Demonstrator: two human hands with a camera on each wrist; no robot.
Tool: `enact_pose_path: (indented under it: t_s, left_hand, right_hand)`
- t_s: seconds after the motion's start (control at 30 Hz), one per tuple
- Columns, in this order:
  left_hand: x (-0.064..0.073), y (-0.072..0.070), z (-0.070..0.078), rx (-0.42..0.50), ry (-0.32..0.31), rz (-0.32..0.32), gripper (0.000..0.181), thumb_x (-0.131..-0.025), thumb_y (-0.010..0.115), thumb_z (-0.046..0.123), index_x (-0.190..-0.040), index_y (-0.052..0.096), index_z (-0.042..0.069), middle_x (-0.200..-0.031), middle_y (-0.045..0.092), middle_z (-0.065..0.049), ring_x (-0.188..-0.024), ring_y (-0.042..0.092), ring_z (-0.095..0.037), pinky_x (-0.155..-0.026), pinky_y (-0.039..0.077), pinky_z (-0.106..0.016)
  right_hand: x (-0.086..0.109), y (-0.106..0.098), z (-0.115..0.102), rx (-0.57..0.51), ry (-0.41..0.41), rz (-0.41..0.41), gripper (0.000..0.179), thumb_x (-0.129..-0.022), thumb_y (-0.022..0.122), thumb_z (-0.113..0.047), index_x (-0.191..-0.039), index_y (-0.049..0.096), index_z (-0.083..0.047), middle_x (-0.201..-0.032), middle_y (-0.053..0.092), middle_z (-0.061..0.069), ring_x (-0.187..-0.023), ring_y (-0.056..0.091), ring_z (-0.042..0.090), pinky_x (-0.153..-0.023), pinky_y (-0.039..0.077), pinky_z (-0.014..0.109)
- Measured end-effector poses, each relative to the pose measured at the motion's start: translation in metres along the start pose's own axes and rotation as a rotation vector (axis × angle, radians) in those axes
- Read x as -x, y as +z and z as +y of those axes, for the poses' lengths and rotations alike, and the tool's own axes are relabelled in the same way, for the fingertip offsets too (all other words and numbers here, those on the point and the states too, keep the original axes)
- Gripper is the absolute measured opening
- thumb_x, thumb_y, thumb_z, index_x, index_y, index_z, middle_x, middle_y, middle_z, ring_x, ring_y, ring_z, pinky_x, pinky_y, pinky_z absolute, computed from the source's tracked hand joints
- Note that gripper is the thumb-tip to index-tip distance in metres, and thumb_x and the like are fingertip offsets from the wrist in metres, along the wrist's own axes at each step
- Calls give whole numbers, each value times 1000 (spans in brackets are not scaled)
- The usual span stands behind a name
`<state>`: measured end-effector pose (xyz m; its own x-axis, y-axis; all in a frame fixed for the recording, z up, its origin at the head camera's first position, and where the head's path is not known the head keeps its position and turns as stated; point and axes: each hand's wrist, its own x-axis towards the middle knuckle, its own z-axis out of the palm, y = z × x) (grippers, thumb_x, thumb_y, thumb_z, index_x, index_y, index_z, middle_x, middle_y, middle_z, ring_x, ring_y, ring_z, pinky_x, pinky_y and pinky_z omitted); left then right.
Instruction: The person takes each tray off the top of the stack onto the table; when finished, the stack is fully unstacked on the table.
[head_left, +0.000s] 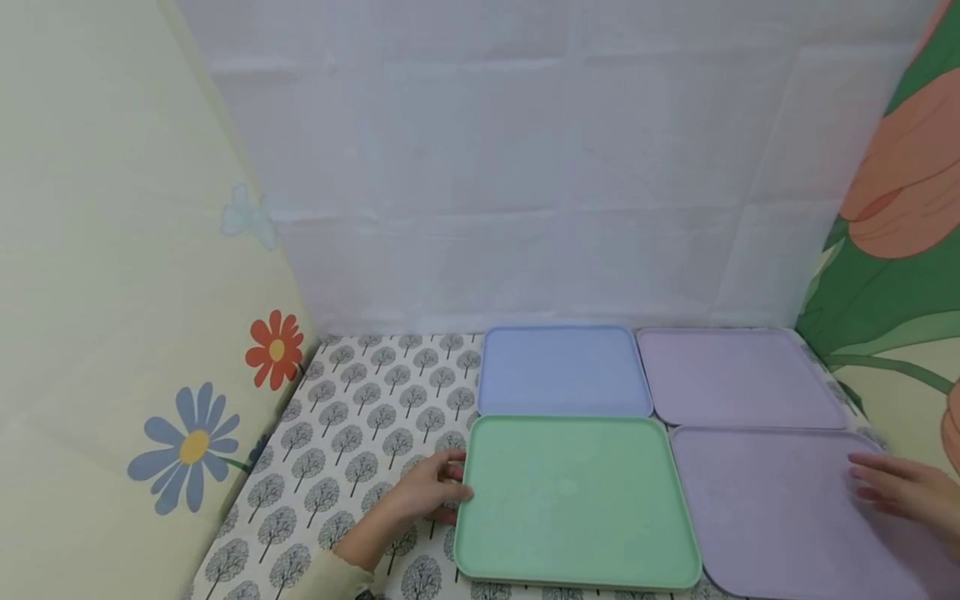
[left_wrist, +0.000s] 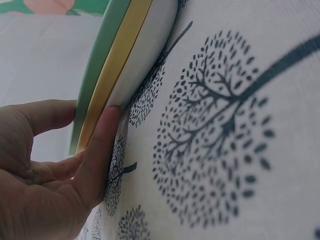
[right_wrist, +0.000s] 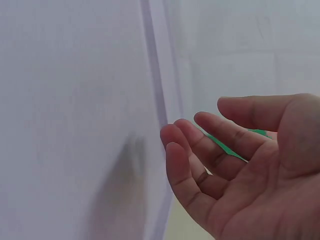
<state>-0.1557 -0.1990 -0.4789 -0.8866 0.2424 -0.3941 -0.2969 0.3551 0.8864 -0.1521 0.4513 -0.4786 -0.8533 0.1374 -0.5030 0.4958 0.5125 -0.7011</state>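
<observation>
A green tray [head_left: 577, 500] lies front and centre on the cloth. Seen side-on in the left wrist view, it tops a stack, with a yellow tray [left_wrist: 111, 70] and a white tray [left_wrist: 145, 55] beneath. My left hand [head_left: 427, 490] holds the stack's left edge, thumb against the green rim and a finger down by the white one. To the right lies a front purple tray [head_left: 780, 517]. Over its right part hovers my right hand [head_left: 903, 492], holding nothing, fingers loosely bent and spread, its shadow falling on the tray.
Behind the green tray lies a blue tray [head_left: 564, 371], and beside that a back purple tray [head_left: 742, 379]. Tree-printed cloth [head_left: 360, 442] covers the table. A white sheet [head_left: 525, 167] hangs at the back; flower-patterned walls [head_left: 112, 292] stand on both sides.
</observation>
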Motion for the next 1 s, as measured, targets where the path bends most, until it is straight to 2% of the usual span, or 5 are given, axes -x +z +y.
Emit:
enact_pose_path:
  t_s: [0.1, 0.27, 0.33, 0.53, 1.0]
  left_hand:
    - [0, 0, -1, 9, 3, -5, 73, -86, 74, 7, -149, 39, -4, -115, 58, -17, -94, 64, -26, -73, 65, -42]
    - [0, 0, -2, 18, 13, -15, 72, -86, 73, 6, -149, 39, -5, -115, 57, -17, -95, 63, -26, -75, 65, -42]
    - [0, 0, -2, 14, 16, -14, 72, -86, 73, 6, -149, 40, -5, -114, 58, -17, -95, 63, -26, -75, 65, -42]
    - [1, 0, 1, -13, 21, 10, 72, -84, 74, 6, -147, 42, -6, -114, 56, -18, -95, 61, -26, -75, 65, -41]
    - [-1, 3, 2, -109, 42, 66, 68, -84, 75, 8, -143, 46, -8, -105, 57, -16, -88, 61, -24, -69, 65, -37]
  right_hand:
    - [12, 19, -19, 54, -166, -35, 63, -106, 53, -28, -141, 37, 22, -121, 66, 29, -86, 66, 1, -78, 62, 30]
    - [22, 50, -38, 33, -354, -8, 50, -104, 56, -18, -133, 48, 22, -110, 73, 0, -86, 63, -8, -75, 60, 21]
    - [24, 62, -44, 12, -369, 4, 49, -103, 58, -17, -133, 50, 21, -109, 74, -1, -85, 64, -7, -75, 60, 21]
    - [28, 95, -61, -43, -407, 7, 50, -103, 57, -13, -136, 45, 22, -117, 68, 28, -85, 68, 0, -76, 61, 24]
    - [34, 149, -85, -144, -409, -46, 56, -100, 62, -12, -141, 42, 19, -114, 68, 24, -86, 70, 8, -78, 62, 26]
